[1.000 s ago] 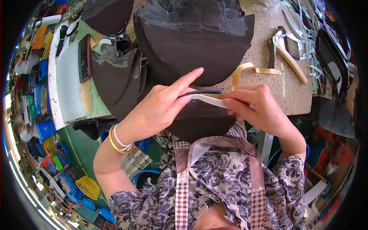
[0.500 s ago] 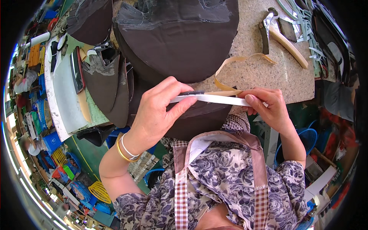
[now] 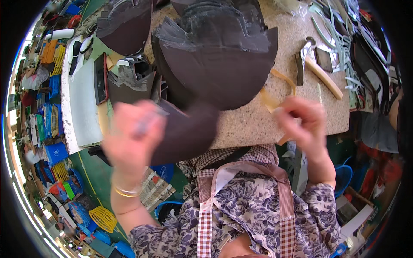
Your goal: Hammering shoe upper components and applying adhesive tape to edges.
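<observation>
My left hand is smeared by motion over the left side of the bench, beside a dark brown, curved flat piece. A small greyish thing shows at its fingers, too blurred to name. I cannot tell whether that hand grips the brown piece. Over the bench's right part, my right hand is closed, thumb and fingers pinching a thin tan strip. The strip loops away from the fingertips across the bench top, and a short tan end shows below the hand. Dark brown rounded pieces with grey-smeared upper ends lie stacked ahead of me.
Pincers and a wooden-handled tool lie at the right of the speckled bench top. Pale green strips bunch along the right edge. A pale board and a dark red-edged object are on the left.
My hands have drawn apart, the left going left and nearer to me. The white strip stretched between them is no longer visible there. The view has shifted slightly.
</observation>
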### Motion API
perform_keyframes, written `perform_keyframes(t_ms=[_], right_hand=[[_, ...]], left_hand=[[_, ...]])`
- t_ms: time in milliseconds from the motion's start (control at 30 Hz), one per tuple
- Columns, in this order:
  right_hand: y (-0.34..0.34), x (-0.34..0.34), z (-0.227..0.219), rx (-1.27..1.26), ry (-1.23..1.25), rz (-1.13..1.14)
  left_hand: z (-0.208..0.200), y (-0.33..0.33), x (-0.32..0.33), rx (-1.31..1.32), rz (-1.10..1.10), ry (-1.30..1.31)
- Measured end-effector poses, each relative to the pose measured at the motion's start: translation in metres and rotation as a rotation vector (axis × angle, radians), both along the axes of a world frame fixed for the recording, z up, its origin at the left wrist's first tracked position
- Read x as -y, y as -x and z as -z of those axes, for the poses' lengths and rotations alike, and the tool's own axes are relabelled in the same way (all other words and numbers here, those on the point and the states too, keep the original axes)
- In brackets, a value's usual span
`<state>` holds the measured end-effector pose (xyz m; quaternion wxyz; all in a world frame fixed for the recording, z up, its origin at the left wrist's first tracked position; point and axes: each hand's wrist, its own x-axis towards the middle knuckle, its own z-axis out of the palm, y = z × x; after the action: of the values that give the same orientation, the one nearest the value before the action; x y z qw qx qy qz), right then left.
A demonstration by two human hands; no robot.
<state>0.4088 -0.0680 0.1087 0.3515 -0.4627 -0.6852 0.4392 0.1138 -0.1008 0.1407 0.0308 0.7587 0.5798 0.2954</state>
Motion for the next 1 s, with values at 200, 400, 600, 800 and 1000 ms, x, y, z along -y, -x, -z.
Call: perform_keyframes(t_ms=[200,400,600,800,1000], right_hand=[[-0.113,0.002,-0.025,-0.151,-0.294,0.477],[-0.161,0.021,-0.036,-0.665,-0.358,0.324],[-0.114,0.013,-0.012,-0.506,-0.175,0.277],[-0.073,-0.002,-0.03,-0.516,-0.21,0.137],[-0.002,-0.014,-0.046,0.082,0.114,-0.166]], left_hand=[[-0.006,0.041,-0.09,-0.148,-0.033,-0.183],[0.034,-0.029,-0.149,-0.104,0.27,-0.237],[0.033,-0.043,-0.126,-0.114,0.403,-0.407],[-0.041,-0.064,-0.06,0.659,0.437,0.516],[0.02,-0.06,-0.032,0.522,0.387,0.788]])
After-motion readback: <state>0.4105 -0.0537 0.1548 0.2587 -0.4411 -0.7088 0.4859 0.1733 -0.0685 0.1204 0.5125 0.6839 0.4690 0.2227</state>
